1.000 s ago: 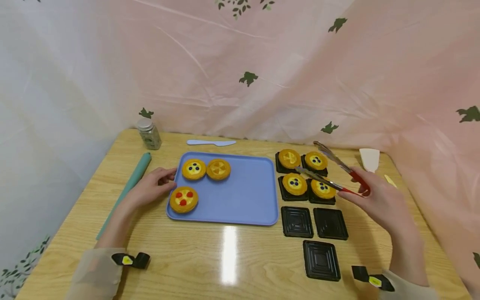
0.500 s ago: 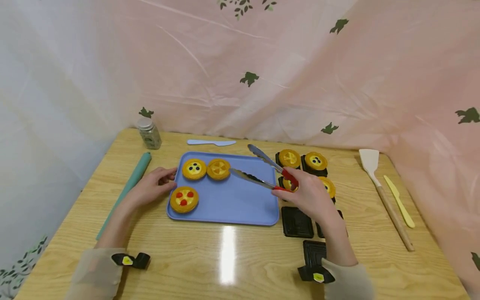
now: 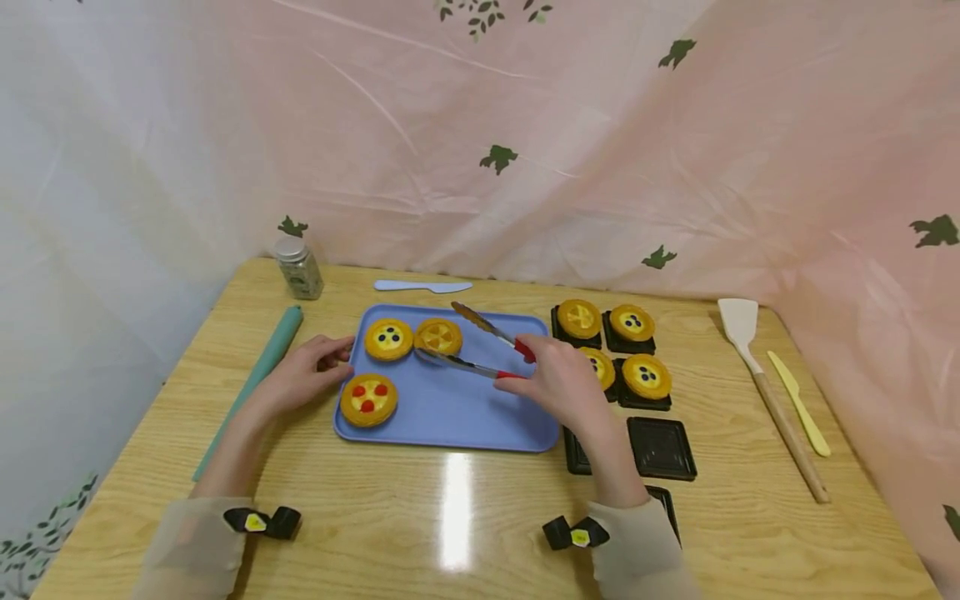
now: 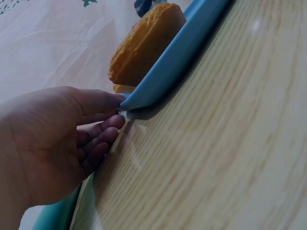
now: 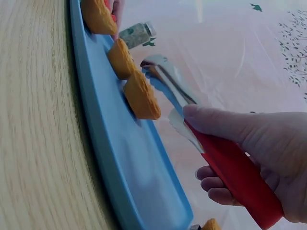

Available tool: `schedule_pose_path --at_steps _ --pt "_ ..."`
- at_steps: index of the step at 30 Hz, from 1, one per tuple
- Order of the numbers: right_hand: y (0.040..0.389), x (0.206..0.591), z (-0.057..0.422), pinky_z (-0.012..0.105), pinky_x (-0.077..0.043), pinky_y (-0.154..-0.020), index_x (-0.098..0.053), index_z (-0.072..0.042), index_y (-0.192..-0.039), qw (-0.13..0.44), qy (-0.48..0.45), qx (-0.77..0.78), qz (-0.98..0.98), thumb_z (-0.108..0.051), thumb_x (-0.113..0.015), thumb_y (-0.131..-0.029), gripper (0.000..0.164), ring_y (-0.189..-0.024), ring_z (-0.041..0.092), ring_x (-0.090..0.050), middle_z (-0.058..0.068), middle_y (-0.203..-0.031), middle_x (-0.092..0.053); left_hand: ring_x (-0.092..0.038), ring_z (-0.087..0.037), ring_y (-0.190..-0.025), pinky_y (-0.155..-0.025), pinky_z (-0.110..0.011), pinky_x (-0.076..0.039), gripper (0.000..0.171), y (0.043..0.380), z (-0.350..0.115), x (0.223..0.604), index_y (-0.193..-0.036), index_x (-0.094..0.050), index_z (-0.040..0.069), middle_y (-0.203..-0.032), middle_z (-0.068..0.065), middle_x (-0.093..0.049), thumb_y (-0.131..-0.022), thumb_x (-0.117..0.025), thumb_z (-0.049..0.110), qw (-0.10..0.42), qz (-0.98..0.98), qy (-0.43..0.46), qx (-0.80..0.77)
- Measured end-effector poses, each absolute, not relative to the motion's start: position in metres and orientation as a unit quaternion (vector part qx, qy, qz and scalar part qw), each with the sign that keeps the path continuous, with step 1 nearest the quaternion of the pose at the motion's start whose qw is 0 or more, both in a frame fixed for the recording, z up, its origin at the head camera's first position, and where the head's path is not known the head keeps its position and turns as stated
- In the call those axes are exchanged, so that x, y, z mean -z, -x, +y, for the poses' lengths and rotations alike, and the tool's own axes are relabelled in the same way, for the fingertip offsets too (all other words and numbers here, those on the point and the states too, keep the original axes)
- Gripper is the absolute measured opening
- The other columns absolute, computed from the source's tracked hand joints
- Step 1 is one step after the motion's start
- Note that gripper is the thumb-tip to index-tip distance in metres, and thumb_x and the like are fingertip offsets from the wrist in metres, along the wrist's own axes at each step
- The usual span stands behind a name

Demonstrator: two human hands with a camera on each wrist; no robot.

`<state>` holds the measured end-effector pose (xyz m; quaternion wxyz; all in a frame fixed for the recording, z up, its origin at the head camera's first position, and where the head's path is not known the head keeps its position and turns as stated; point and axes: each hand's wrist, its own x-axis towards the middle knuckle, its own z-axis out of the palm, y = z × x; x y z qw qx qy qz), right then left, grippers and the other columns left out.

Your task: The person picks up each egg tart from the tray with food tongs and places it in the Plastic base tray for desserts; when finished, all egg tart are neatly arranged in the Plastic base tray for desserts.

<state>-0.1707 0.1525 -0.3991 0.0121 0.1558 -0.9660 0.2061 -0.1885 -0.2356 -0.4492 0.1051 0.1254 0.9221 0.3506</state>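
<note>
My left hand (image 3: 307, 372) pinches the left rim of the blue tray (image 3: 480, 417); in the left wrist view its fingertips meet at the tray corner. My right hand (image 3: 562, 379) holds red-handled metal tongs (image 3: 480, 367), spread apart over the tray. One tong tip lies at the near edge of a lattice-topped tart (image 3: 438, 337), the other beyond its far right side. A blueberry-topped tart (image 3: 388, 339) sits beside it, and a red-berry tart (image 3: 368, 400) lies at the tray's near left. In the right wrist view the tongs (image 5: 225, 163) hang above the tarts.
Right of the tray, several tarts (image 3: 647, 377) rest on black square holders, with bare black holders (image 3: 662, 448) nearer. A spatula (image 3: 776, 417) and yellow knife (image 3: 801, 408) lie far right. Behind are a lilac knife (image 3: 423, 286) and a jar (image 3: 298, 268). A teal rolling pin (image 3: 258, 375) lies left.
My right hand has carried the spread tongs leftward from above the tarts on black holders to the lattice-topped tart on the tray. The left hand has stayed in place at the tray rim.
</note>
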Motion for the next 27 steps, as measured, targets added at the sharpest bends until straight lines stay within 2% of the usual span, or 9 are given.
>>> schedule_pose_path --at_steps 7,20,27 --pt "0.172 0.4027 0.1465 0.032 -0.051 -0.061 -0.072 -0.011 -0.123 0.018 -0.159 -0.191 -0.968 -0.051 -0.088 -0.077 0.063 -0.075 0.021 -0.068 0.007 -0.099 -0.078 -0.058 -0.023 -0.1 -0.09 -0.036 -0.048 0.054 0.1889 -0.2351 0.4488 -0.149 -0.051 -0.002 -0.116 -0.016 -0.063 -0.102 -0.064 0.022 0.106 0.923 -0.122 -0.348" --pt "0.1746 0.4089 0.1456 0.032 -0.051 -0.062 -0.074 -0.012 -0.107 0.016 -0.181 -0.174 -0.968 -0.048 -0.086 -0.08 0.046 -0.072 0.018 -0.064 0.005 -0.092 -0.076 -0.058 -0.023 -0.1 -0.091 -0.039 -0.047 0.055 0.1885 -0.2345 0.4477 -0.149 -0.051 -0.003 -0.116 -0.016 -0.062 -0.102 -0.064 0.022 0.109 0.923 -0.124 -0.348" --pt "0.1749 0.4091 0.1442 0.031 -0.049 -0.06 -0.074 -0.011 -0.108 0.021 -0.189 -0.175 -0.966 -0.045 -0.086 -0.082 0.044 -0.069 0.018 -0.063 0.006 -0.09 -0.075 -0.058 -0.022 -0.1 -0.09 -0.039 -0.048 0.054 0.1879 -0.2348 0.4471 -0.148 -0.051 -0.003 -0.116 -0.016 -0.063 -0.102 -0.065 0.022 0.108 0.922 -0.124 -0.35"
